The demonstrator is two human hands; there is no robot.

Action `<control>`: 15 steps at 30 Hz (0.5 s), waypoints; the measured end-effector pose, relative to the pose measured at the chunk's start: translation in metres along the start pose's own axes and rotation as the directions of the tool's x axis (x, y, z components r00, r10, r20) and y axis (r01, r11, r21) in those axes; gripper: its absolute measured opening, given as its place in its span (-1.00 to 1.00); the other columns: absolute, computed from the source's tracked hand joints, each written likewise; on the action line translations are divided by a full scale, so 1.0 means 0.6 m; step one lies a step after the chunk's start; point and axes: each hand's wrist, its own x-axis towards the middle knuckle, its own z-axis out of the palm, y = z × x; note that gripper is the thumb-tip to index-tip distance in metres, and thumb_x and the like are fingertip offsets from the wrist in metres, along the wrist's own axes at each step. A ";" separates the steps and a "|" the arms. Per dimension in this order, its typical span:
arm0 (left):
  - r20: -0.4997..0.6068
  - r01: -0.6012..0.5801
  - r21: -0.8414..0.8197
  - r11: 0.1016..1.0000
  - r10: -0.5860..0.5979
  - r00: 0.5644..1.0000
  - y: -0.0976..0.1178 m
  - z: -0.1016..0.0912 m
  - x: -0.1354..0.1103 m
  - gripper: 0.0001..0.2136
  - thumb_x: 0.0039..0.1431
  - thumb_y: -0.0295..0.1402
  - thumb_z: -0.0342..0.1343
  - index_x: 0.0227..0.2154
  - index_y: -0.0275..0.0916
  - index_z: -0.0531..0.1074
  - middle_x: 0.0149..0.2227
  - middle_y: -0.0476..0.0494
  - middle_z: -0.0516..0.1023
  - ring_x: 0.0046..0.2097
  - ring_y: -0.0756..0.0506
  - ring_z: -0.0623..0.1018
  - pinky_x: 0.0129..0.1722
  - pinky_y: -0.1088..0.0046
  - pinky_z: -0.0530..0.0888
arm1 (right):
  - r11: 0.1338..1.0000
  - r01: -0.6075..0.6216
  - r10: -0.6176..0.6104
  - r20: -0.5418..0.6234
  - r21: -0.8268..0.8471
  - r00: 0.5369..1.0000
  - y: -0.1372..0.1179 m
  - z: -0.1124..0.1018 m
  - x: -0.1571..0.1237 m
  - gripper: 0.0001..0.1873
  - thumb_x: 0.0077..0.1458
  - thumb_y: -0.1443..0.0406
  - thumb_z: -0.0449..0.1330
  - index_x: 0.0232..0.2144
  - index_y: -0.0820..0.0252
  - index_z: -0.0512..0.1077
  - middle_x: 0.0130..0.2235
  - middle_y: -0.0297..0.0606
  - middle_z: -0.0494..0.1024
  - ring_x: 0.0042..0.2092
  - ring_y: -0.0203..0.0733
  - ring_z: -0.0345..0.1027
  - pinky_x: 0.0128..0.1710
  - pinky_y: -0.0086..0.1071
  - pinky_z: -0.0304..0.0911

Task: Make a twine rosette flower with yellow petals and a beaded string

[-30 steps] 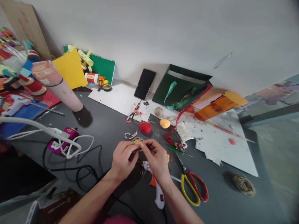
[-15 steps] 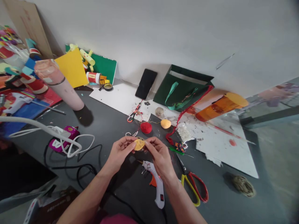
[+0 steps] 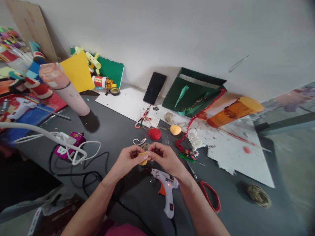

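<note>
Head view: white cable point(image 3: 65, 140) loops lie on the bench point(image 3: 118, 131) left of the hands. The left hand point(image 3: 126, 160), fingers curled, pinches a small yellow piece point(image 3: 143, 160) above the bench's middle. The right hand point(image 3: 167, 160) closes its fingertips on the same piece. A glue gun point(image 3: 167, 193) lies just beneath. Red-handled scissors point(image 3: 211, 196) lie beside the right forearm, with bare bench before the twine ball point(image 3: 257, 194).

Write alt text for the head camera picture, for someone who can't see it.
The left hand and right hand pinch a small yellow piece together above a dark table. A white glue gun lies just below them, red-handled scissors to the right, and a red ball beyond.
</note>
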 end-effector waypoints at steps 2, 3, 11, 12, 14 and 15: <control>-0.032 0.000 -0.009 1.000 0.000 0.999 0.000 -0.001 0.002 -0.64 -0.18 -0.09 0.40 -0.51 -0.30 0.49 -0.51 -0.06 0.55 -0.47 0.02 0.46 -0.40 0.50 0.38 | 1.000 0.006 -0.005 -0.025 0.022 1.000 -0.001 0.003 0.002 -0.77 0.12 0.12 0.20 -0.42 0.16 0.44 -0.49 -0.37 0.50 -0.44 -0.29 0.36 -0.41 -0.41 0.30; -0.065 -0.008 -0.029 1.000 0.006 0.998 0.000 -0.001 0.002 -0.63 -0.20 -0.08 0.40 -0.52 -0.30 0.48 -0.52 -0.05 0.54 -0.47 0.03 0.44 -0.41 0.50 0.37 | 1.000 0.012 -0.010 -0.057 0.029 0.998 0.000 0.007 0.001 -0.76 0.14 0.11 0.18 -0.37 0.16 0.45 -0.46 -0.35 0.51 -0.42 -0.28 0.38 -0.38 -0.40 0.31; -0.268 -0.102 -0.130 0.986 0.065 0.961 0.003 0.008 0.008 -0.64 -0.19 -0.10 0.39 -0.51 -0.28 0.45 -0.51 0.00 0.46 -0.45 0.04 0.40 -0.39 0.52 0.35 | 0.988 0.055 -0.084 -0.201 -0.143 0.976 0.012 0.037 -0.004 -0.84 0.04 0.20 0.24 -0.46 0.18 0.48 -0.46 -0.33 0.52 -0.50 -0.31 0.29 -0.53 -0.45 0.20; -0.265 -0.102 -0.124 0.987 0.066 0.962 0.004 0.006 0.008 -0.66 -0.18 -0.11 0.38 -0.51 -0.28 0.45 -0.50 0.00 0.46 -0.45 0.04 0.40 -0.40 0.52 0.35 | 0.992 0.046 -0.070 -0.221 -0.114 0.973 0.014 0.037 -0.001 -0.83 0.05 0.19 0.23 -0.47 0.18 0.47 -0.47 -0.33 0.52 -0.49 -0.30 0.32 -0.52 -0.45 0.22; -0.260 -0.104 -0.089 0.991 0.078 0.962 0.005 0.000 0.009 -0.69 -0.15 -0.14 0.36 -0.51 -0.28 0.45 -0.50 0.00 0.46 -0.46 0.03 0.39 -0.41 0.52 0.35 | 0.998 0.027 -0.040 -0.241 -0.054 0.970 0.017 0.036 0.004 -0.81 0.04 0.17 0.23 -0.47 0.17 0.44 -0.49 -0.33 0.52 -0.48 -0.28 0.36 -0.51 -0.44 0.26; -0.261 -0.107 -0.060 0.992 0.088 0.961 0.005 -0.003 0.009 -0.70 -0.15 -0.15 0.36 -0.51 -0.27 0.46 -0.50 0.00 0.47 -0.46 0.04 0.39 -0.42 0.52 0.35 | 0.999 0.025 -0.032 -0.242 -0.034 0.970 0.019 0.035 0.006 -0.80 0.04 0.16 0.23 -0.47 0.16 0.42 -0.50 -0.34 0.51 -0.48 -0.27 0.38 -0.50 -0.43 0.28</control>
